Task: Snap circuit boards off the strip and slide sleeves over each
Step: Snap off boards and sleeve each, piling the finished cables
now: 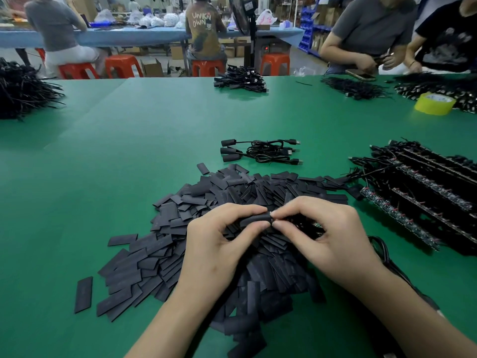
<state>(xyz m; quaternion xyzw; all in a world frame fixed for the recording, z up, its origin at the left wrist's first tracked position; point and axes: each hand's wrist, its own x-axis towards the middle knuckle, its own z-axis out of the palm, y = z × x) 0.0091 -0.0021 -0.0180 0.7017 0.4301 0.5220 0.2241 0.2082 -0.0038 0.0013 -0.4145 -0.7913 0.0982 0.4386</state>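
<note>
A green table (129, 151) fills the foreground. Beyond it, at eleven o'clock, a long blue table (124, 37) stands with orange stools (120, 65) on a pale floor (302, 60). A standing fan (242, 14) is at twelve, with blue bin shelving (307, 29) and cardboard boxes (329, 15) at one.

Factory assembly floor, small-electronics handwork. A long green worktop (154, 120) carried a loose heap of black sleeves (160, 244), stacked board strips (426, 192) with wires, bundled cables (260, 151) and a yellow tape roll (435, 104). Two workers (371, 34) bent over its far corner, hands in more black wire. Behind, others on red stools (121, 64) faced a blue worktop (129, 37) piled with white bags (157, 21). Cartons (152, 68) on the floor, blue bins (305, 34) on racks, a standing fan (241, 14).
</note>
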